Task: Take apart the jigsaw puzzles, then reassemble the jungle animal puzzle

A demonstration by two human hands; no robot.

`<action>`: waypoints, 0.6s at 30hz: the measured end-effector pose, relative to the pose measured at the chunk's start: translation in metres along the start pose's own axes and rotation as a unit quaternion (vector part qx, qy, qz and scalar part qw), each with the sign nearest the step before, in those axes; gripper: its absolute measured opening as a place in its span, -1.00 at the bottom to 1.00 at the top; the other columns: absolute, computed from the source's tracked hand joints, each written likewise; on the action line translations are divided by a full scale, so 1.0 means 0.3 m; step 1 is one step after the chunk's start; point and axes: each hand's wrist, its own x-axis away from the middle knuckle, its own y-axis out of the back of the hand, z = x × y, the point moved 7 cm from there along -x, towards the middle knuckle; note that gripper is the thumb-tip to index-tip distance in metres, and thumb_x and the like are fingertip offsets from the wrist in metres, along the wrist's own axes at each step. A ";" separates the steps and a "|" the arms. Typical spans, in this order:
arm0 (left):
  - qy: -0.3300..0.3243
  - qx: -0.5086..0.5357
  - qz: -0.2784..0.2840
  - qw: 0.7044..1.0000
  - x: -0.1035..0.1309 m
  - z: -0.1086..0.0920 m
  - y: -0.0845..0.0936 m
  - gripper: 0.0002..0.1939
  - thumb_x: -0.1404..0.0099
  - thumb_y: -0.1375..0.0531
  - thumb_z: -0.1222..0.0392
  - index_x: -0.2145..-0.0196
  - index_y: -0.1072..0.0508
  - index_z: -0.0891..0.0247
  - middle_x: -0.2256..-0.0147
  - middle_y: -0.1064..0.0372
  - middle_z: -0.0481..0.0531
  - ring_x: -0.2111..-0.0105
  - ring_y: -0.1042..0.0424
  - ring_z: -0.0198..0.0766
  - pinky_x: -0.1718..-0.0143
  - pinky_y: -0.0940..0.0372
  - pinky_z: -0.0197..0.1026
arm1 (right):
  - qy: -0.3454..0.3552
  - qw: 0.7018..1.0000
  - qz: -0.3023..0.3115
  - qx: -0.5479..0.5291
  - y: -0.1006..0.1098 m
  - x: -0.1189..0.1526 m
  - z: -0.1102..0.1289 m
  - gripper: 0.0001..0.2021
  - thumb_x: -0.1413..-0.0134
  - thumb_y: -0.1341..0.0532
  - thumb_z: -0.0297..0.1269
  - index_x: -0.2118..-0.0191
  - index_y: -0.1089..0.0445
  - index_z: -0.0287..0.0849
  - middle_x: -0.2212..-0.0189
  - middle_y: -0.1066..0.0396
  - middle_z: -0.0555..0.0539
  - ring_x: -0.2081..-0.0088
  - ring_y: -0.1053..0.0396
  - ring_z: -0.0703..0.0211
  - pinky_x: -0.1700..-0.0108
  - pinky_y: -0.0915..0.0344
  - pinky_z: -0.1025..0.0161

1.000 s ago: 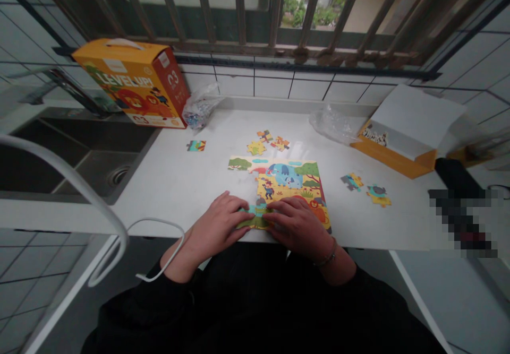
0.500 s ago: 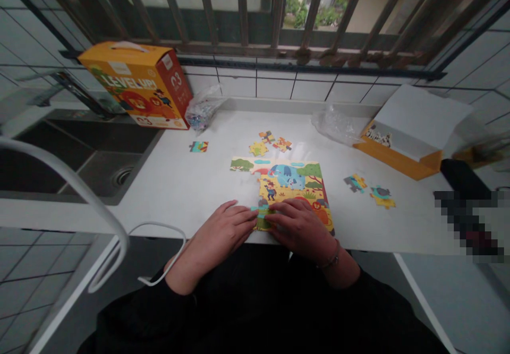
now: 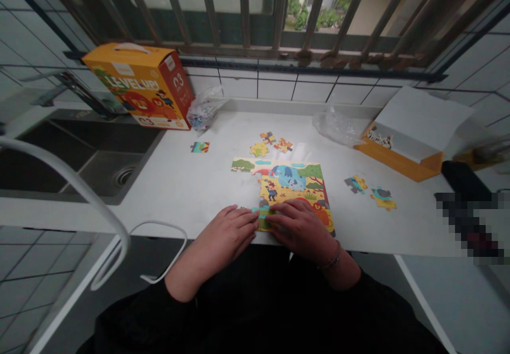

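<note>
A partly joined jigsaw puzzle [image 3: 287,184] with an elephant, trees and a lion lies flat at the counter's front edge. My left hand [image 3: 231,233] is at its lower left corner, fingers closed together over a puzzle piece [image 3: 243,208] that is mostly hidden beneath them. Across the lower part of the puzzle rests my right hand [image 3: 303,229], its fingers laid on the picture and fingertips near the left fingertips. Just above the puzzle are loose pieces: a yellow one [image 3: 259,149], an orange one [image 3: 283,145] and another [image 3: 268,137].
One piece [image 3: 200,147] lies at left, two more [image 3: 356,183] at right. An orange box [image 3: 139,86] and a plastic bag [image 3: 204,112] stand behind, near the sink [image 3: 137,184]. An opened box [image 3: 402,155], clear plastic [image 3: 337,126] and a white cable [image 3: 99,200] are around.
My left hand has shifted slightly, its fingers drawn closer, and a bit of the puzzle piece now shows past them. My right hand stays on the puzzle. The view has moved very slightly.
</note>
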 end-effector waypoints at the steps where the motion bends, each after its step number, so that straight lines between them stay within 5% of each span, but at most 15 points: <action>1: 0.004 0.005 -0.003 1.000 -0.003 -0.004 0.004 -0.72 -0.61 -0.17 0.19 -0.18 -0.55 0.12 -0.28 -0.52 0.10 -0.23 -0.51 0.03 -0.33 -0.30 0.28 | 0.001 1.000 -0.001 -0.001 0.002 -0.001 0.001 -0.75 -0.42 -0.35 -0.16 -0.15 -0.50 0.09 -0.17 -0.56 -0.03 -0.12 -0.42 -0.08 -0.21 -0.32 -0.08; 8: 0.098 -0.028 0.017 0.995 -0.068 -0.075 -0.006 -0.82 -0.54 -0.20 0.24 0.05 -0.60 0.29 -0.02 -0.61 0.23 -0.03 -0.58 0.05 -0.19 -0.46 0.18 | 0.003 1.000 -0.001 -0.004 0.007 -0.008 0.008 -0.74 -0.40 -0.36 -0.23 -0.14 -0.51 0.07 -0.16 -0.56 -0.04 -0.12 -0.42 -0.08 -0.23 -0.31 -0.08; 13: 0.140 -0.103 0.106 0.979 -0.151 -0.134 0.001 -0.80 -0.47 -0.17 0.35 0.10 -0.62 0.34 0.17 -0.60 0.24 0.11 -0.61 0.05 -0.04 -0.50 0.10 | 0.005 1.000 -0.002 -0.003 -0.002 -0.005 0.005 -0.75 -0.42 -0.34 -0.23 -0.15 -0.52 0.06 -0.17 -0.56 -0.07 -0.13 -0.42 -0.10 -0.23 -0.31 -0.08; 15: 0.164 -0.083 0.107 0.977 -0.186 -0.096 0.039 -0.78 -0.53 -0.14 0.27 0.12 -0.61 0.30 0.19 -0.59 0.21 0.20 -0.60 0.00 0.09 -0.51 0.03 | 0.007 1.000 -0.004 -0.001 -0.003 -0.003 0.004 -0.75 -0.42 -0.34 -0.22 -0.14 -0.52 0.05 -0.17 -0.56 -0.07 -0.13 -0.42 -0.11 -0.22 -0.32 -0.09; 18: 0.269 -0.106 0.010 0.957 -0.214 0.081 0.151 -0.71 -0.57 -0.11 0.13 0.03 -0.58 0.33 0.06 -0.56 0.29 0.09 -0.56 0.08 0.06 -0.49 0.06 | 0.008 1.000 -0.003 -0.003 -0.003 0.000 0.002 -0.76 -0.41 -0.35 -0.18 -0.13 -0.52 0.04 -0.18 -0.56 -0.08 -0.13 -0.43 -0.12 -0.21 -0.34 -0.10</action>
